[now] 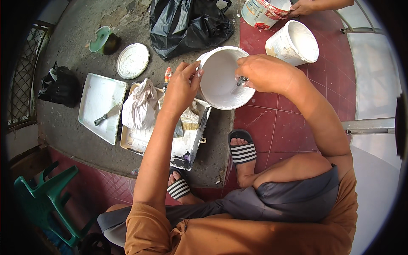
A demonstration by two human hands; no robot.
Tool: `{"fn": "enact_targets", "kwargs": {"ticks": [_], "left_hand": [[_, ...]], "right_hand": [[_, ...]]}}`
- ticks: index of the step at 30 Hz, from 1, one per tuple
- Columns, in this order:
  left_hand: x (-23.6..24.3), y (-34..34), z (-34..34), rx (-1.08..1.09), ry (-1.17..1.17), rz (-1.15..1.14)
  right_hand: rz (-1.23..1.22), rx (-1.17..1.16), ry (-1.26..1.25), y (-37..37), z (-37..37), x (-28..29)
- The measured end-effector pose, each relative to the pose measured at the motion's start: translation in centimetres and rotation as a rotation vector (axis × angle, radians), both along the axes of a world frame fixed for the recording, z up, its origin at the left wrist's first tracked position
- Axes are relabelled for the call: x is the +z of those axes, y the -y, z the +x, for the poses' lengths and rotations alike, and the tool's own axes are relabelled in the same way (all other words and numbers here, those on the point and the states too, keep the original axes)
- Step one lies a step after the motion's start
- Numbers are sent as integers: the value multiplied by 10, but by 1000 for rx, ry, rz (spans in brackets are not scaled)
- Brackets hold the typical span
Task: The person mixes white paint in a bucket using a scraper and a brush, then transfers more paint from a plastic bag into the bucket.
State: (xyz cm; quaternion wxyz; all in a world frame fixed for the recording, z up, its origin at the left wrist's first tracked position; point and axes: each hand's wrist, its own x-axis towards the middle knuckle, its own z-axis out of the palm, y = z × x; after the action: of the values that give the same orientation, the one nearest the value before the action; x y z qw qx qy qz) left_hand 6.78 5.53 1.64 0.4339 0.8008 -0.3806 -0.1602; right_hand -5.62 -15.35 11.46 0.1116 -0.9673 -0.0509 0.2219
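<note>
A white plastic bucket is tilted toward me, its inside coated with whitish residue. My left hand grips the bucket's left rim, thumb and fingers pressed on the edge. In my right hand is a scraper with a dark handle; its thin end reaches inside the bucket near the right wall, and most of it is hidden by my fingers. Below my left wrist, an opened paint-stained case holds a crumpled white cloth bag and a wide brush.
A putty knife lies on the white tray. Around stand a round lid, green container, black bags, another white bucket and a green chair. Another person's hand touches a red-smeared bucket.
</note>
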Motion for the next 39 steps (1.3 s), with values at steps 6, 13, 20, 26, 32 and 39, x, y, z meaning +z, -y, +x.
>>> {"fn": "enact_targets", "kwargs": {"ticks": [6,13,20,26,32,39], "left_hand": [[0,1,0,-1,-17,-16],[0,-2,2,-6,-26,-9],[-2,0,1,-11,-21,-6],[-1,-2,2,-1,-35,-2],[-2,2,2,4,0,0],[-4,-2,5,21,-8,-5]], "right_hand": [[-20,62,37,-2,-6,-32],[34,-13,-18,-1,-1,-9],[-15,59,86,-11,-1,-68],[-7,-125,189,-3,-4,-75],[-31,-236,307,-7,2,-75],[193,-184,343,-26,-2,-81]]}}
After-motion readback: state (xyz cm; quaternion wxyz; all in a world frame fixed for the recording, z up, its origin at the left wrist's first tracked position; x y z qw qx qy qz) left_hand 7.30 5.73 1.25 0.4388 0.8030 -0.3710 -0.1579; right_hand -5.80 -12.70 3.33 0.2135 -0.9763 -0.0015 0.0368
